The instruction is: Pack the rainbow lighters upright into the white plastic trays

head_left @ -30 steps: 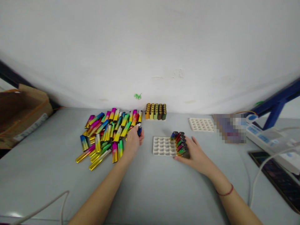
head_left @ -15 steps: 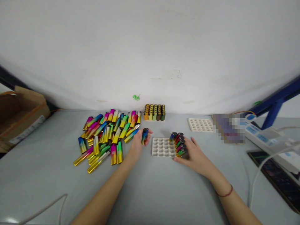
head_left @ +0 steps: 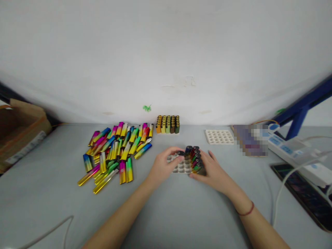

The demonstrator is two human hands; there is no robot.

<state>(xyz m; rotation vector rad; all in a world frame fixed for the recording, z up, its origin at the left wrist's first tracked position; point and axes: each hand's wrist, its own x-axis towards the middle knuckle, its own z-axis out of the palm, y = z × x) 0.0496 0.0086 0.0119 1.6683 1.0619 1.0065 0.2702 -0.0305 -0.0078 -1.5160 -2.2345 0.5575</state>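
Centre of table (head_left: 166, 207): white tray (head_left: 178, 167) with oval pockets, right column already filled by a row of upright lighters (head_left: 195, 157)

Left hand (head_left: 164, 166): fingers closed on one dark-capped lighter (head_left: 181, 153), held over the tray just beside the filled row; the lighter's body is mostly hidden by the fingers

Right hand (head_left: 211, 168): rests against the tray's right edge and the standing row, fingers curved loosely; cannot tell whether it grips the tray or only braces it

Left of tray: loose pile (head_left: 116, 148) of coloured lighters lying flat. Rear, by wall: full block (head_left: 167, 124) of lighters; spare tray (head_left: 219, 136), well apart

Handling note, as a judgement: lighter best brought upright, base first, into the free pocket next to the row; right hand to steady the tray so neighbours do not topple; seat fully before letting go
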